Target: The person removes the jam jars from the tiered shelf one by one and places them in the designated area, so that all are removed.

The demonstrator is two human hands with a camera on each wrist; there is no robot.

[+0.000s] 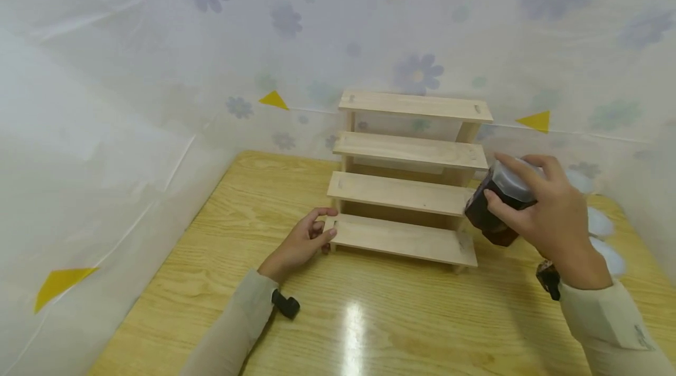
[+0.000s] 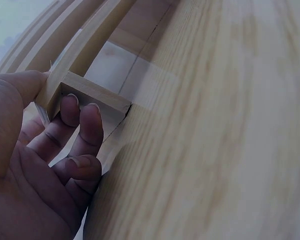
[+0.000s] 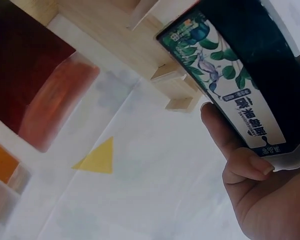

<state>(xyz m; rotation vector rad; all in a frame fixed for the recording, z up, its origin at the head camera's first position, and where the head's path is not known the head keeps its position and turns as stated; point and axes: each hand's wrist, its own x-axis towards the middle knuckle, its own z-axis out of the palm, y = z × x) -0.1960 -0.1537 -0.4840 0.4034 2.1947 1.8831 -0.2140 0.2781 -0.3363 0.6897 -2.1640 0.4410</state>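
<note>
A four-step wooden display rack (image 1: 401, 238) stands on the table in the head view. At the left end of its lowest step, my left hand (image 1: 302, 240) grips the board. The left wrist view has the thumb at the board's edge and curled fingers at the end support (image 2: 97, 95). My right hand (image 1: 562, 217) holds a dark jam jar (image 1: 487, 212) by its translucent lid end, tilted, just right of the rack's second-lowest step. In the right wrist view, the jar's label (image 3: 235, 90) carries green leaves, blue fruit and printed characters.
Several translucent-lidded containers (image 1: 601, 222) stand on the right of the table, partly behind my right hand. Close by in the right wrist view are a dark red container (image 3: 25, 75) and an orange one (image 3: 2, 162). A flowered sheet (image 1: 317, 30) with yellow triangles hangs behind.
</note>
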